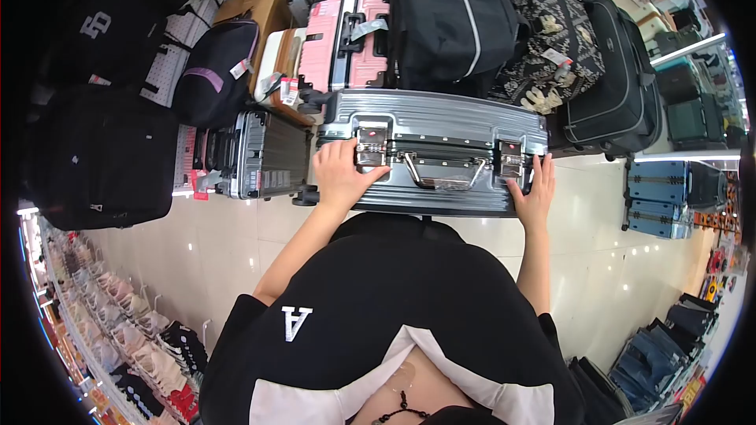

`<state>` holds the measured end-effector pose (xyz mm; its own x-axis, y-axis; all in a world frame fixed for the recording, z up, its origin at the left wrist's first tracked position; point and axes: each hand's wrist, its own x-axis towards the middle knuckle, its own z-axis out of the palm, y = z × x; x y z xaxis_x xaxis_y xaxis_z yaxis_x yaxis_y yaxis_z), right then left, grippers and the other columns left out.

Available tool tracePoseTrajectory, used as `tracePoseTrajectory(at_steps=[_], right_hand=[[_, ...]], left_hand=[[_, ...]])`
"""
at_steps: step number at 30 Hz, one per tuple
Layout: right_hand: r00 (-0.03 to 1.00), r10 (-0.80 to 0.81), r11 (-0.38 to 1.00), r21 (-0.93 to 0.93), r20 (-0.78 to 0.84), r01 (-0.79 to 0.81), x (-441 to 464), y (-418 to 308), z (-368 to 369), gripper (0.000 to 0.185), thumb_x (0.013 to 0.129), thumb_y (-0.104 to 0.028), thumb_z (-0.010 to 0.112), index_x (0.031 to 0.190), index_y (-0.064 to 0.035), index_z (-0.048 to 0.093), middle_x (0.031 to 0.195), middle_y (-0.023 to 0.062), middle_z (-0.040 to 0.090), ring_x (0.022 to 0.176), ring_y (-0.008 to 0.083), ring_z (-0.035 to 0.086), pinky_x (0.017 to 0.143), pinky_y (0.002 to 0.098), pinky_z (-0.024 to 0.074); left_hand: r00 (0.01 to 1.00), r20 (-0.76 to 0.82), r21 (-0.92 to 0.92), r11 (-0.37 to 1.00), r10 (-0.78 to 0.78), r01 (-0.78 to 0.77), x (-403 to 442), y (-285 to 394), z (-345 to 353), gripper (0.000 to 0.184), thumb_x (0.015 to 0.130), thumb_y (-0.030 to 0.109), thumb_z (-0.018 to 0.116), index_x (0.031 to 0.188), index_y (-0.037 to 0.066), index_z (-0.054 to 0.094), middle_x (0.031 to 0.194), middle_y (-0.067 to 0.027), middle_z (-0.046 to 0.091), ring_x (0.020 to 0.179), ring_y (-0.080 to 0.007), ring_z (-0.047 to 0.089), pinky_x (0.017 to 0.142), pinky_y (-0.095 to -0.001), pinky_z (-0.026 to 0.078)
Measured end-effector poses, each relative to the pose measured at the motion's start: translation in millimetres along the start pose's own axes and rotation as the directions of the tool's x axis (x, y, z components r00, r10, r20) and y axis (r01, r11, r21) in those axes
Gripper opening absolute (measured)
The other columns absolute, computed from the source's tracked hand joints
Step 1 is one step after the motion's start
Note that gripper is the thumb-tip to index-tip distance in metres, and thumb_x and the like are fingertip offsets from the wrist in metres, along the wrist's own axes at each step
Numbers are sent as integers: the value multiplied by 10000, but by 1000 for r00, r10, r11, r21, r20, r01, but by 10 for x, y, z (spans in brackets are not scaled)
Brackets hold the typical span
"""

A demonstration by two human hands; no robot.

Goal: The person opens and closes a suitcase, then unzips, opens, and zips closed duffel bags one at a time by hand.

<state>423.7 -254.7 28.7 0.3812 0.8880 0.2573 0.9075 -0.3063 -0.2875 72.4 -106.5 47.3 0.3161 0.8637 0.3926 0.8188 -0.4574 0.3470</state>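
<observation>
Right in front of my body is a grey ribbed hard-shell suitcase (441,114), lying on its long side with its wheels to the left. Its metal carry handle (445,181) sits mid-side, between a left latch (372,144) and a right latch (510,159). My left hand (345,177) lies on the suitcase around the left latch, thumb apart from the fingers. At the other end, my right hand (535,193) rests with outstretched fingers on the edge and its thumb by the right latch. Both hands are open, touching the case.
Behind stand a pink suitcase (321,51), a black bag with a white zip line (441,16), a patterned bag (543,31) and a black suitcase (610,79). Black backpacks (102,157) hang left. Blue suitcases (657,220) stand right, above tiled floor (598,267).
</observation>
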Motion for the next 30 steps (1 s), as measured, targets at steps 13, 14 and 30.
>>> tracePoseTrajectory(at_steps=[13, 14, 30], right_hand=[[946, 304, 939, 133, 117, -318, 17, 162, 79, 870, 757, -524, 659, 1437, -166, 252, 1438, 232, 294, 1242, 384, 423, 959, 423, 411], [946, 302, 940, 124, 121, -316, 27, 153, 74, 873, 757, -527, 656, 1439, -167, 248, 1439, 234, 291, 1237, 386, 429, 953, 424, 416], [771, 381, 227, 757, 511, -613, -14, 827, 309, 562, 950, -437, 435, 1318, -13, 455, 1266, 109, 529, 1181, 194, 461, 1010, 308, 319]], left_hand=[[729, 301, -377, 779, 615, -501, 34, 1005, 274, 690, 801, 317, 639, 1362, 21, 367, 1360, -170, 428, 1283, -318, 380, 1064, -431, 286], [747, 239, -322, 776, 621, -542, -33, 1059, 392, 633, 797, 285, 641, 1323, 23, 407, 1282, -150, 481, 1204, -301, 441, 1009, -421, 344], [756, 496, -261, 904, 427, -340, 846, 1319, 367, 473, 808, 549, 565, 786, 78, 608, 695, -133, 632, 690, -343, 617, 599, -437, 464]])
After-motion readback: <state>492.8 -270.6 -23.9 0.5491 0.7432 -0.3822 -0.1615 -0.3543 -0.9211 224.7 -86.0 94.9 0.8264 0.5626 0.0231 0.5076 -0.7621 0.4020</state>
